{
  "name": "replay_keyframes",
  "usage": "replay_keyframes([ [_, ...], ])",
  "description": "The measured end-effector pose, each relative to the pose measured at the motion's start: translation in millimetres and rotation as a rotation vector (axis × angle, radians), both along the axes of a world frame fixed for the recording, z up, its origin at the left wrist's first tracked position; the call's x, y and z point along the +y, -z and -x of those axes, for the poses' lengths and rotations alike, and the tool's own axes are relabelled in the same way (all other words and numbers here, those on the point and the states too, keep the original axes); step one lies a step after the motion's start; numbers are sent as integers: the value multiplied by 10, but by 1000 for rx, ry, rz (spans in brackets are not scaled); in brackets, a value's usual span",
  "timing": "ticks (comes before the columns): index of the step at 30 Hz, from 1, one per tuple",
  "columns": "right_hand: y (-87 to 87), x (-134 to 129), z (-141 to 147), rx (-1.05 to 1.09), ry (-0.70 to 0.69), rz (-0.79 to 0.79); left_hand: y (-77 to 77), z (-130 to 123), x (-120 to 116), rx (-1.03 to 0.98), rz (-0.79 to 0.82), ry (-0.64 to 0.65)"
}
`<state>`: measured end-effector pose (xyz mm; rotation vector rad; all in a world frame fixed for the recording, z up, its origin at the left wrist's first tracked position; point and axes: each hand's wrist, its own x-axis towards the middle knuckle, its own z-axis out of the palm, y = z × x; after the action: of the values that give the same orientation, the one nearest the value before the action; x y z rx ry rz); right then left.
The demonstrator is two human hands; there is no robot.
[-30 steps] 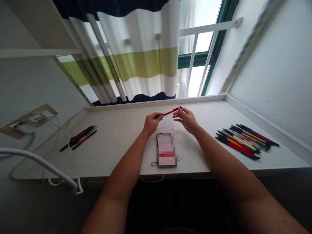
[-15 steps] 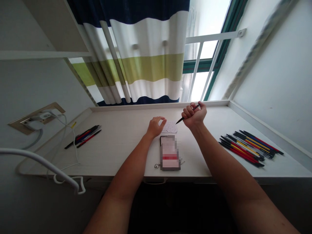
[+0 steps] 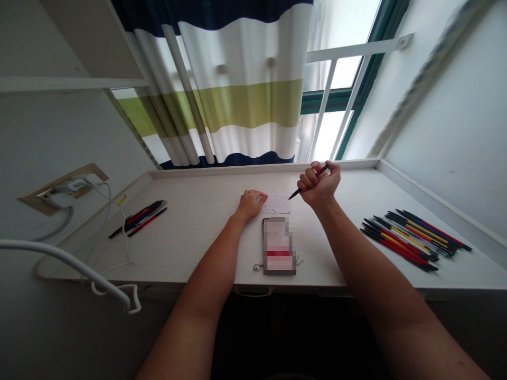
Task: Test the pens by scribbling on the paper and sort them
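Observation:
A small sheet of paper [image 3: 277, 203] covered in writing lies on the white desk. My left hand [image 3: 251, 205] rests at the paper's left edge, its fingers together over the corner; whether they pinch it is hard to see. Just right of the paper, my right hand [image 3: 320, 183] is raised with its fingers wrapped round a dark pen [image 3: 295, 193], the tip pointing down and left towards the sheet. A phone [image 3: 279, 247], its screen blurred out, lies below the paper, between my forearms.
Several pens [image 3: 415, 237] lie in a row at the right of the desk [image 3: 198, 211]. More pens [image 3: 138, 217] lie at the left beside a white cable. A wall socket [image 3: 63, 188] with plugs is at far left; a curtain [image 3: 245, 100] hangs behind.
My left hand's thumb and fingers have come closer together at the paper, more of which now shows. My right hand still holds the pen, turned slightly. The whole view has shifted a little.

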<state>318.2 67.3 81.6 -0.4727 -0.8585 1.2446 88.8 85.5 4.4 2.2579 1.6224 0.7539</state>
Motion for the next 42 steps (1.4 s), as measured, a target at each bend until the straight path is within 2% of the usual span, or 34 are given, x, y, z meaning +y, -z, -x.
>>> replay_keyframes([
  [6, -22, -52, -52, -226, 144, 81, 32, 16, 28, -52, 4, 13],
  [9, -23, -55, -60, -300, 171, 104, 36, 15, 31, -64, 7, 15],
  [15, 58, 24, -44, -263, 70, 146, 22, 17, 3, -6, 8, 46],
  [18, 168, 16, -70, -355, -29, 253, 0, 12, -7, 18, 3, 42],
  [20, 255, 10, -80, -409, -44, 307, -17, 11, -6, -2, -32, 10],
  [23, 378, 38, -45, -442, 73, 288, -31, 21, -2, 1, -69, -5],
  [25, 448, 69, 7, -523, 214, 258, -30, 32, -9, 47, -18, 35],
  [27, 510, 94, 60, -624, 287, 236, -25, 42, -20, 95, 51, 73],
  [31, 615, 111, 115, -774, 177, 209, -9, 48, -25, 131, 84, 67],
  [36, 688, 117, 151, -951, 235, 221, 27, 46, 11, 105, 56, 68],
  [42, 657, 127, 206, -1098, 231, 173, 18, 38, 2, 122, 79, 68],
])
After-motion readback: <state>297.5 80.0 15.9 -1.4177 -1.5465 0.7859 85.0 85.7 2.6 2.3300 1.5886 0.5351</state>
